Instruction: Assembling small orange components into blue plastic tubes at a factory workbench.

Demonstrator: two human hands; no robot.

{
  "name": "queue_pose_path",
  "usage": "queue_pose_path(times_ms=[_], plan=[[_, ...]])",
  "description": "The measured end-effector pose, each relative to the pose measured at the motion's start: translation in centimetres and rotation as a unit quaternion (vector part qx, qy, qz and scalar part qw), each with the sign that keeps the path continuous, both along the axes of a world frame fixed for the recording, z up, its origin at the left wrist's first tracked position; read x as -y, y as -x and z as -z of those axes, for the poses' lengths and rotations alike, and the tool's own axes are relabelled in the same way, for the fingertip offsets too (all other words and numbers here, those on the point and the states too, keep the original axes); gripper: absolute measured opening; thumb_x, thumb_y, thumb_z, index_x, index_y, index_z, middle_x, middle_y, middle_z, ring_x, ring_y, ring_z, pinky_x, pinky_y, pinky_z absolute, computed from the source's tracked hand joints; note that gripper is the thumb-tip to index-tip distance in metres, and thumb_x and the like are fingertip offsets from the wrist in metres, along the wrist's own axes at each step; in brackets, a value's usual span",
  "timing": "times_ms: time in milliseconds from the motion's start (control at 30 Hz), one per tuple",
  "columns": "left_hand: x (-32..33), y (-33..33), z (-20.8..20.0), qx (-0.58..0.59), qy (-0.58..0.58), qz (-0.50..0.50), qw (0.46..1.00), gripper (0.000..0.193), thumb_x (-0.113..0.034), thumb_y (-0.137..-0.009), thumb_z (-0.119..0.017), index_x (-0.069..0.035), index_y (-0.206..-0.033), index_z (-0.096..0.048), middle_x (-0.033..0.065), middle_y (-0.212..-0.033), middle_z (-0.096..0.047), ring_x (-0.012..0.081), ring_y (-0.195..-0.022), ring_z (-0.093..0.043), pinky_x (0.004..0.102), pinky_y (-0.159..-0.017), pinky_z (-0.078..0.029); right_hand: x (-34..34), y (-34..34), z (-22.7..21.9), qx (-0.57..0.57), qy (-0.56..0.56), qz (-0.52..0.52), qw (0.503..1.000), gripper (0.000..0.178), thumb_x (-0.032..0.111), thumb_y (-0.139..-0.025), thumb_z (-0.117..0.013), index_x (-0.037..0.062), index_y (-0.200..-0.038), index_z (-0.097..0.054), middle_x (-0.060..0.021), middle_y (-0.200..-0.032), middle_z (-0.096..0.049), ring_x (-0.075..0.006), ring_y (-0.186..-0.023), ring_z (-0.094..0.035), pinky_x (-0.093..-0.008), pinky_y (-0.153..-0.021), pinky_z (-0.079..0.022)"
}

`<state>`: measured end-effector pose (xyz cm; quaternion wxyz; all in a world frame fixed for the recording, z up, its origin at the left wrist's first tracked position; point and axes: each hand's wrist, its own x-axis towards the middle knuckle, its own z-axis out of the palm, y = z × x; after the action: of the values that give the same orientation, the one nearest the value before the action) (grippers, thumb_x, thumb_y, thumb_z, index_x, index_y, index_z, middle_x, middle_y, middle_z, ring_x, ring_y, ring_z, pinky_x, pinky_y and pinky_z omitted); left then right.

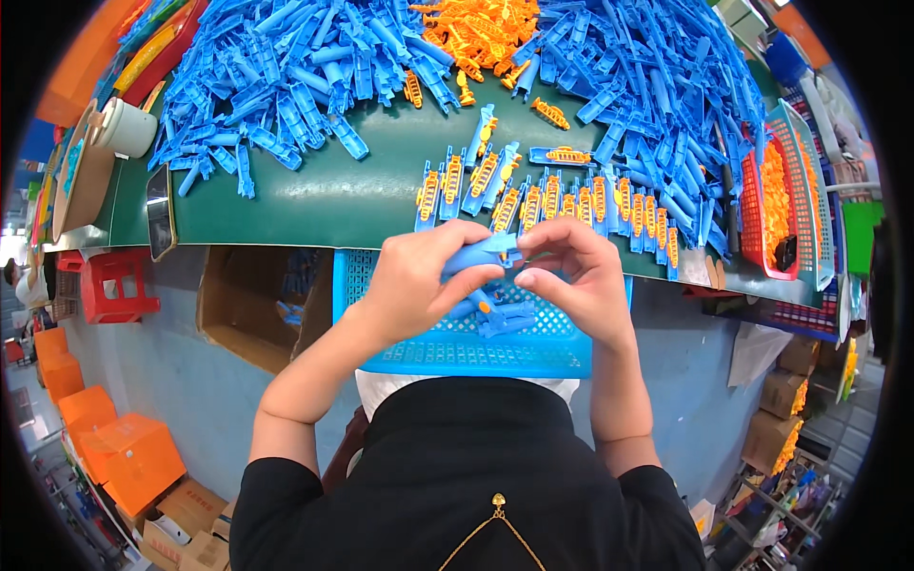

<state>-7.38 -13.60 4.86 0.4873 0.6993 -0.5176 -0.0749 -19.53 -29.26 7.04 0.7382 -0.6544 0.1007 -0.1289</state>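
Over the blue mesh basket (476, 364), my left hand (407, 274) is closed round a blue plastic part (473, 255), thumb along its near side. The curled fingers of my right hand (583, 278) are at the part's right end; whether they also hold a small piece is hidden. A few similar blue parts (506, 320) lie in the basket below. Just beyond my hands, on the green table (314, 205), stand rows of blue parts with ribbed orange pieces (552, 197) set in them.
Large heaps of blue parts (295, 81) (647, 86) flank a pile of orange pieces (486, 29) at the back. A phone (161, 213) lies at the table's left edge. A red basket (773, 205) of orange pieces stands right. Below left are a cardboard box (243, 319) and red stool (114, 285).
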Motion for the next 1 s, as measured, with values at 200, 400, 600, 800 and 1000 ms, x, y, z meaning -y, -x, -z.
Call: queue_pose_path(times_ms=[200, 400, 600, 800, 1000], plan=[[-0.3, 0.6, 0.0, -0.357, -0.003, 0.105, 0.928, 0.025, -0.018, -0.084, -0.068, 0.0, -0.096, -0.057, 0.0041, -0.082, -0.061, 0.0091, -0.072, -0.06, 0.0241, -0.063, -0.048, 0.1, 0.2, 0.5, 0.015, 0.129, -0.026, 0.991, 0.014, -0.002, -0.072, -0.069, -0.0013, -0.084, -0.061, -0.0076, -0.083, -0.062, -0.014, -0.076, -0.061, -0.0245, -0.069, -0.048], [-1.1, 0.9, 0.1, -0.529, -0.029, 0.157, 0.833, 0.025, -0.021, -0.085, -0.066, -0.001, -0.095, -0.056, 0.0033, -0.076, -0.058, 0.0096, -0.068, -0.054, 0.0228, -0.061, -0.043, -0.5, 0.4, -0.1, 0.061, 0.202, -0.016, 0.977, 0.01, -0.001, -0.069, -0.069, -0.0009, -0.075, -0.061, -0.0095, -0.072, -0.064, -0.0149, -0.067, -0.059, -0.0258, -0.062, -0.045], [-1.2, -3.8, -2.0, 0.076, -0.116, -0.028, 0.99, 0.014, -0.014, -0.086, -0.055, -0.003, -0.086, -0.063, 0.0101, -0.078, -0.061, 0.0291, -0.079, -0.058, 0.0351, -0.072, -0.045, 0.9, 1.3, -1.2, 0.01, 0.221, -0.14, 0.965, 0.01, 0.002, -0.068, -0.072, -0.0006, -0.074, -0.064, -0.0089, -0.072, -0.065, -0.0159, -0.063, -0.06, -0.0278, -0.055, -0.044], [-1.9, -5.8, -0.9, 0.267, -0.122, 0.042, 0.955, 0.027, 0.007, -0.067, -0.058, -0.005, -0.09, -0.062, 0.0078, -0.099, -0.057, 0.0286, -0.097, -0.052, 0.0402, -0.084, -0.045, 4.5, 0.0, -1.6, -0.059, 0.332, -0.064, 0.939, 0.01, 0.01, -0.078, -0.066, -0.0001, -0.079, -0.067, -0.008, -0.075, -0.067, -0.016, -0.07, -0.064, -0.0269, -0.064, -0.049], [-2.1, -6.6, -1.1, 0.354, -0.176, 0.071, 0.916, 0.024, -0.002, -0.063, -0.062, -0.005, -0.087, -0.056, 0.0064, -0.096, -0.056, 0.0266, -0.098, -0.053, 0.0374, -0.085, -0.046, 13.5, -4.6, 0.0, -0.053, 0.637, 0.087, 0.764, 0.016, 0.007, -0.074, -0.066, 0.0064, -0.09, -0.067, -0.0075, -0.087, -0.057, -0.026, -0.091, -0.051, -0.0346, -0.081, -0.041]])
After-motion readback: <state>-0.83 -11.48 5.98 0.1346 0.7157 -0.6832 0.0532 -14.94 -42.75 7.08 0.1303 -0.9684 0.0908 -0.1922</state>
